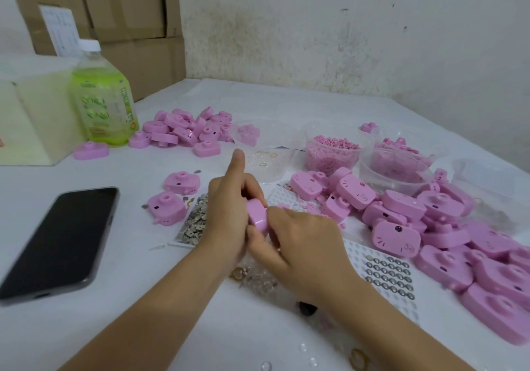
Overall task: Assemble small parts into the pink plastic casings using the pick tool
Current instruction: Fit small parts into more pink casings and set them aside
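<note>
A pink plastic casing is held between both hands at the middle of the table. My left hand grips it from the left, index finger stretched out straight and pointing away. My right hand holds it from the right and below, fingers curled round its edge. No pick tool shows in either hand. A pile of small grey metal parts lies just left of my left hand. Two pink casings lie beyond that pile.
A large heap of pink casings fills the right side; another heap sits at the back. Clear tubs hold pink bits. A white tray of round metal discs, a black phone, a green bottle and cardboard boxes surround the work spot.
</note>
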